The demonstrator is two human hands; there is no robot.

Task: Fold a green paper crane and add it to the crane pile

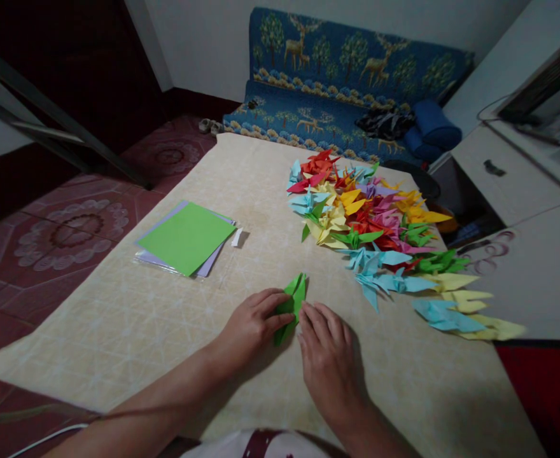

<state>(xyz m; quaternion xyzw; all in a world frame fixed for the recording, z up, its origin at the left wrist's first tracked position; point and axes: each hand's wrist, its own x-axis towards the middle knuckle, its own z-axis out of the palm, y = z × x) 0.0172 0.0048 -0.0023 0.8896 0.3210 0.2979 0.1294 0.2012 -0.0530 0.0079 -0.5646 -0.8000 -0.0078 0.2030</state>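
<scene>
Left hand grips folded green paper; right hand meets its edge, whether pinching cannot be told.

Front ctr of tabletop: folded paper piece btwn L grip and R grip, L grip partly over its L side, R grip at its R edge. Paper stack lies farther back and L, w/ small scrap just off its R side. Origami cranes fill back R, trailing fwd along the R edge, apart from the stack. Sofa behind tabletop; cloth heap and bolster on its R end, bolster rightmost. Shoes on floor nr sofa's L end. Drawer cabinet R of tabletop.
</scene>
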